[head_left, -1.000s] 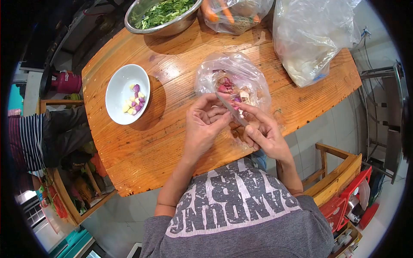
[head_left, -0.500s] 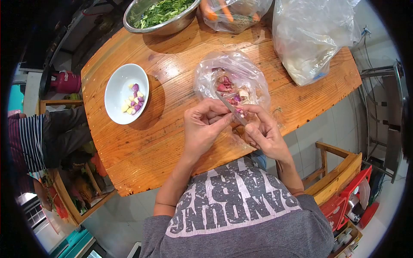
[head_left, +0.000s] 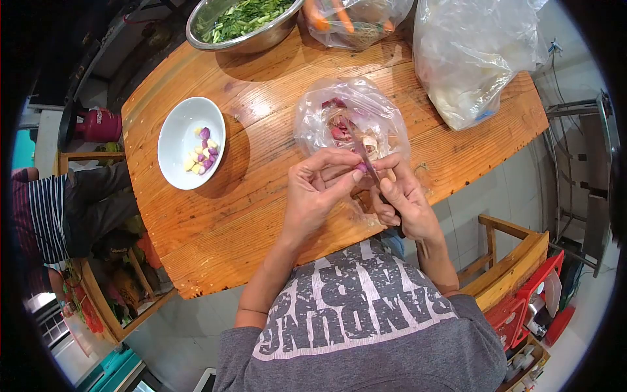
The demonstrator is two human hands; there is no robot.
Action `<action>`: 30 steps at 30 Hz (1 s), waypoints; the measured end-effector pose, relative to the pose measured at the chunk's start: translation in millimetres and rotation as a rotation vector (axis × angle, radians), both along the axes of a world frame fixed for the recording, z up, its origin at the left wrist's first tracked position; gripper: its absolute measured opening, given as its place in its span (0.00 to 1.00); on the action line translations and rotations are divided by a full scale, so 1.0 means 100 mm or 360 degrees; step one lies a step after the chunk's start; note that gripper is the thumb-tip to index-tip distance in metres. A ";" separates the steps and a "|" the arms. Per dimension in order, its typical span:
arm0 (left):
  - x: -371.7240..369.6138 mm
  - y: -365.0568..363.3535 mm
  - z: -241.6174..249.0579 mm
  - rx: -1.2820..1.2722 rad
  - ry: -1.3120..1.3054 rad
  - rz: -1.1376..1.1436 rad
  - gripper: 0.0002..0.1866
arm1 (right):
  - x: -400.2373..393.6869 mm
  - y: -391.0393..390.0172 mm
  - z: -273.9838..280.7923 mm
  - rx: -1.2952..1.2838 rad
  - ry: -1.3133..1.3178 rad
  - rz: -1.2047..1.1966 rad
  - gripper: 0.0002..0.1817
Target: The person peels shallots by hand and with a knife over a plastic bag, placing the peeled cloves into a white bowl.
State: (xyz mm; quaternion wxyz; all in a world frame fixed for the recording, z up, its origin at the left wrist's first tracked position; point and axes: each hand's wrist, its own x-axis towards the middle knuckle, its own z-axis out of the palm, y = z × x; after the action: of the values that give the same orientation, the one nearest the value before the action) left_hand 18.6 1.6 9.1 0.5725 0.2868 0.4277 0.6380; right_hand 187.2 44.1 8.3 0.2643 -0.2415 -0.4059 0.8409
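Observation:
Between its thumb and fingertips my left hand pinches a small purple shallot. A knife is gripped in my right hand, its blade pointing away from me and lying against the shallot. Part of the dark handle shows below my right fingers. Just beyond both hands, an open clear plastic bag holds red shallots, loose skins and a pale garlic piece. To the left, a white bowl contains several peeled garlic cloves and purple shallots.
On the wooden table, a metal bowl of chopped greens stands at the back. Nearby are a bag of carrots and a large clear plastic bag. A person in a striped shirt is at the far left.
The knife has turned, and its blade now stands steeper, with more of the handle showing. My left hand has shifted slightly right, still pinching the shallot.

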 end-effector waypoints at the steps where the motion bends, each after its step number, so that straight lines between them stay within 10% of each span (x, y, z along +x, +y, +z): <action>1: 0.00 0.00 0.00 0.0022 -0.0023 0.0008 0.10 | -0.01 0.00 -0.01 0.0010 -0.0015 -0.0013 0.12; 15: -0.15 -0.05 -0.04 -0.0059 -0.0096 -0.0102 0.11 | -0.01 0.02 0.00 -0.0285 0.0050 0.0043 0.14; 30: 0.02 -0.08 0.21 0.0033 0.0184 0.0084 0.12 | 0.01 0.02 0.05 0.0280 -0.0372 -0.0038 0.18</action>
State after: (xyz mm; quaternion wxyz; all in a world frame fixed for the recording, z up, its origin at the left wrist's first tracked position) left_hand 20.8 -6.6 30.1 0.5269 0.3176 0.4608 0.6397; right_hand 188.0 46.1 12.9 0.2452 -0.3185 -0.5031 0.7650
